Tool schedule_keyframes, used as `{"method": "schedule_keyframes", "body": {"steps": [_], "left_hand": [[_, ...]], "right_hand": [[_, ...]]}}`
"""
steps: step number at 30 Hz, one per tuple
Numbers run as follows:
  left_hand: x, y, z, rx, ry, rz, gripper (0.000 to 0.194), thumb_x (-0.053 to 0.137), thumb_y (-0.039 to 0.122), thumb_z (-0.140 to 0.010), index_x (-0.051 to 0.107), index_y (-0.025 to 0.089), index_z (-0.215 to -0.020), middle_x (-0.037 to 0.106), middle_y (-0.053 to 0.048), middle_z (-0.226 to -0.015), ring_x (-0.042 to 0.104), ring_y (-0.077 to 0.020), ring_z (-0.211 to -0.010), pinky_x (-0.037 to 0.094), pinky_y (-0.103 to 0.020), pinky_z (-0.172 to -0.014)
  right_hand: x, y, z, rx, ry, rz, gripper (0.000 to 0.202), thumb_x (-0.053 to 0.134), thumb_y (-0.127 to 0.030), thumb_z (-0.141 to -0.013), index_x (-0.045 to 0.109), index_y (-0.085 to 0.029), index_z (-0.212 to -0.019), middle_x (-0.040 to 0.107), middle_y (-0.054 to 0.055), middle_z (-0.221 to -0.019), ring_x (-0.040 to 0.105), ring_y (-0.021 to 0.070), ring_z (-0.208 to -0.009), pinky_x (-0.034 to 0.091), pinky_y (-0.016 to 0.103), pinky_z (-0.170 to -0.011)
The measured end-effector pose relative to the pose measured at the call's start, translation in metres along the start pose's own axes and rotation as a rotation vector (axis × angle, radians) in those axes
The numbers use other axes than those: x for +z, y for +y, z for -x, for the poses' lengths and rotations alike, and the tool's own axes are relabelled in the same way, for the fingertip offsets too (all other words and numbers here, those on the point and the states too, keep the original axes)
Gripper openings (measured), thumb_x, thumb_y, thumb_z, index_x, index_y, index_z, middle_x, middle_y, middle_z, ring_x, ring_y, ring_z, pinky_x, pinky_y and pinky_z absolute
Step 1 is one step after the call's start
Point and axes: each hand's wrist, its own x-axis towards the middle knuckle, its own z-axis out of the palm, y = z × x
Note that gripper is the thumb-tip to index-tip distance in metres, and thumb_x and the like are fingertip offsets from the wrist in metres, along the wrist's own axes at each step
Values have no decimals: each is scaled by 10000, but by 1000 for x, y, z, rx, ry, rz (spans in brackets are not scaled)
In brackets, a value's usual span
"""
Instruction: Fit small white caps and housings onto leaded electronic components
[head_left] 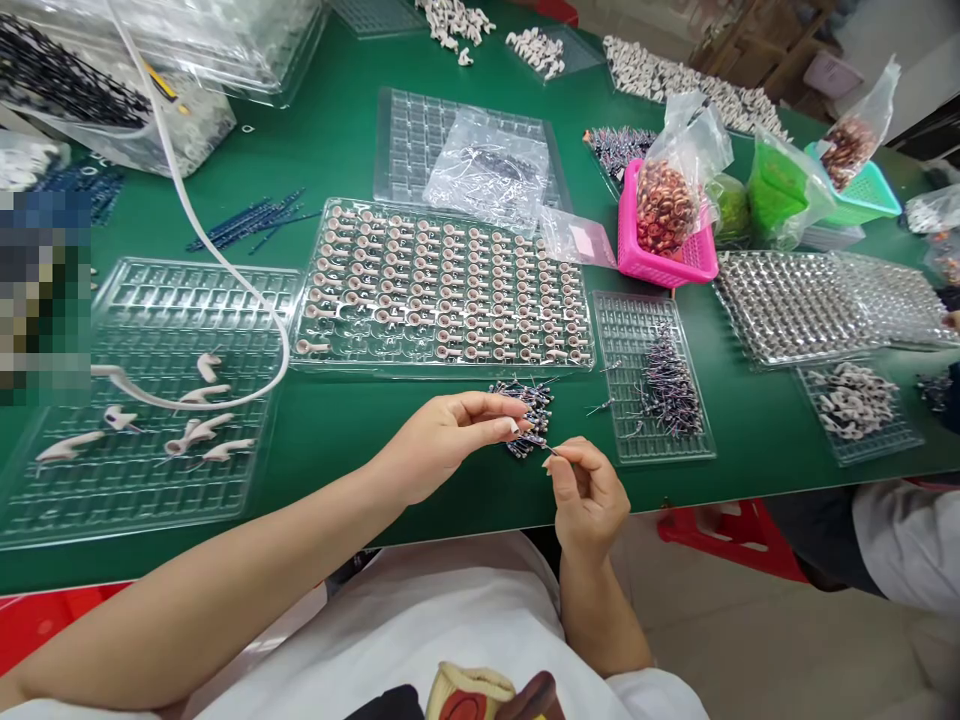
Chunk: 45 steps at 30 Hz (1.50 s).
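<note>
My left hand [442, 440] reaches in from the left, thumb and fingers pinched on a small dark electronic part with wire leads [537, 441]. A white spot shows at the thumb tip; I cannot tell what it is. My right hand [589, 495] is closed in a pinch on a thin wire lead at the part's near end. Just behind the fingertips lies a pile of similar wired parts [517, 392], partly hidden by my left hand. Beyond it, a clear plastic tray [390, 345] holds rows of pale, stemmed earphone-like shells, with some pockets unfilled at its near left.
Left, a clear tray [150, 500] carries several pale shells under a white cable [281, 350]. Right, another tray [626, 440] holds more wired parts. A pink basket [667, 265] with bagged copper-coloured pieces stands behind it. A co-worker's sleeve [907, 540] shows far right.
</note>
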Motion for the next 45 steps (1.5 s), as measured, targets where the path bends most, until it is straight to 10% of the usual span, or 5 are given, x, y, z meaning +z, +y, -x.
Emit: {"method": "schedule_keyframes", "body": {"steps": [45], "left_hand": [[9, -3, 4, 212, 21, -131, 91, 788, 253, -768, 765, 197, -835, 698, -59, -1038, 663, -236, -1042, 585, -344, -895]], "right_hand": [[1, -5, -7, 31, -140, 160, 60, 635, -228, -901, 673, -225, -855, 657, -11, -708, 606, 143, -647, 493, 280, -612]]}}
